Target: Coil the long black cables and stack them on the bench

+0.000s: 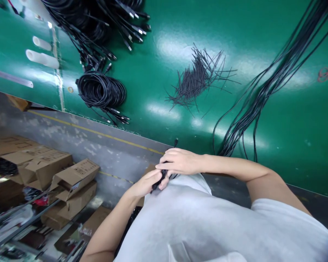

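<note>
Close to my body, just off the front edge of the green table, both hands are around a coiled black cable (163, 175). My left hand (147, 183) is closed on the lower end of the coil, thumb along the top. My right hand (182, 162) wraps over its upper part, fingers bent toward the left hand. A small black cable plug (176, 142) sticks up past the right hand's fingers. The fingers cover much of the coil. A pile of short black ties (194, 78) lies on the table ahead. To the right runs a bundle of loose black cables (262, 91).
Coiled cables (102, 89) with metal plugs lie at the left, a larger heap (90, 25) behind them. White rolls (42, 59) and a steel ruler (11, 77) are further left. Cardboard boxes (73, 178) stand on the lower left. The green table's front edge (142, 135) runs diagonally.
</note>
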Tool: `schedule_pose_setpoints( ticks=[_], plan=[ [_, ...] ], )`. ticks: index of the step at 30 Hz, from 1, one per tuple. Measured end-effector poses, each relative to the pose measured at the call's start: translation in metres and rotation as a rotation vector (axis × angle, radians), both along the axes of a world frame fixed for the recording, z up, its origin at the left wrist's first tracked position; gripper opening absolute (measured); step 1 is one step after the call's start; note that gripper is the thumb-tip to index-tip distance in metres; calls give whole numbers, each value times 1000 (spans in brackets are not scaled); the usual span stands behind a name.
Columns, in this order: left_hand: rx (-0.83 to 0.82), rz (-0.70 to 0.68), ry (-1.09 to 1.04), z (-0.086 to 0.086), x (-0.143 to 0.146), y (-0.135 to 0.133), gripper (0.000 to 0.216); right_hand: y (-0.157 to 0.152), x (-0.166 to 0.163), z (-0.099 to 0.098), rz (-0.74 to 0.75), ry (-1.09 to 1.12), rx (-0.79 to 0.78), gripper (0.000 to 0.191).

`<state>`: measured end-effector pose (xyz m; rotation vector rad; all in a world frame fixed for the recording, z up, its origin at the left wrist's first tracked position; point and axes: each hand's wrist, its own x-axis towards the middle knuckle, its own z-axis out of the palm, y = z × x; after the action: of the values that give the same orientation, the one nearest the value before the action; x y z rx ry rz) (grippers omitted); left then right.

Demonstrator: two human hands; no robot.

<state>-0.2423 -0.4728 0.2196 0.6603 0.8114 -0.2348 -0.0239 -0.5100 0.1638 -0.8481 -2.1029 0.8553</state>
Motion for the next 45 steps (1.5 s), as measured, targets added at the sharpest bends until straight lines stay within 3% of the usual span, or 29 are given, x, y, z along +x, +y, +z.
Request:
schedule_pose_setpoints(
  ticks=[4,11,16,19,21,23,25,27,29,33,38,40,42,45],
  plan=[
    [-45,86,9,-1,6,-3,46,-1,3,-2,25,67,-14,34],
    [163,-95,66,4,5,-1,54,1,7,1,68,26,-4,36],
    [547,-388,146,13,13,6,38,0,5,-2,52,76,4,34],
    [666,-421,300,8,16,2,26,18,34,-14,-61,98,-106,33],
    [670,-390,382,3,16,-3,23,43,70,-34,-418,-10,-246,32],
    [659,-337,418,-2,13,-9,21,74,110,-64,-901,-197,-398,28],
    [632,-227,407,-6,10,-13,24,104,141,-97,-1153,-325,-513,20],
    [572,-47,374,-11,7,-16,29,124,159,-125,-1211,-371,-580,16],
    [491,157,346,-16,7,-17,34,133,164,-139,-1211,-389,-617,10],
    [378,407,257,-20,10,-12,39,135,161,-137,-1255,-505,-644,22],
    [404,402,162,-14,9,-8,40,148,166,-136,-1248,-654,-669,39],
    [461,356,173,-10,5,-8,42,151,172,-140,-1238,-696,-687,62],
    [541,302,192,-8,0,-9,45,150,181,-141,-1227,-730,-637,80],
    [629,240,202,-8,-7,-8,49,142,194,-128,-1276,-680,-469,84]
  ],
)
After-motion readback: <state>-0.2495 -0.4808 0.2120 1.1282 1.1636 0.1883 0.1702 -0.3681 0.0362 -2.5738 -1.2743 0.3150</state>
